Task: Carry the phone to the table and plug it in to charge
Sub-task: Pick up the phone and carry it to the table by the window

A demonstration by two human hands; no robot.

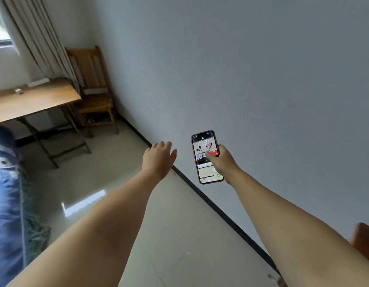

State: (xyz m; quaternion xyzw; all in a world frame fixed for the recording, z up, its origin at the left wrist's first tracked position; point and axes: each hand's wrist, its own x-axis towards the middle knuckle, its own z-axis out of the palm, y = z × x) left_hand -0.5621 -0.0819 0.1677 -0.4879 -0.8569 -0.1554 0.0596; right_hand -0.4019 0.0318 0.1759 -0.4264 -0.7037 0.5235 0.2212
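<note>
Pale wall (262,69) and tiled floor (117,183) fill the view. Far left — a wooden table (34,102), a wooden chair (92,90) just beyond it. Both forearms extend forward. Left hand (158,160): fingers loosely spread, holding nothing. Right hand (223,162): closed around the phone (206,157) — held in the air, screen lit, thumb resting on the glass, well apart from the table.

Small white object (19,91) on table (34,102), indistinct

Wooden table (34,102) bears a white strip (38,82) and small white block (19,91)
</note>
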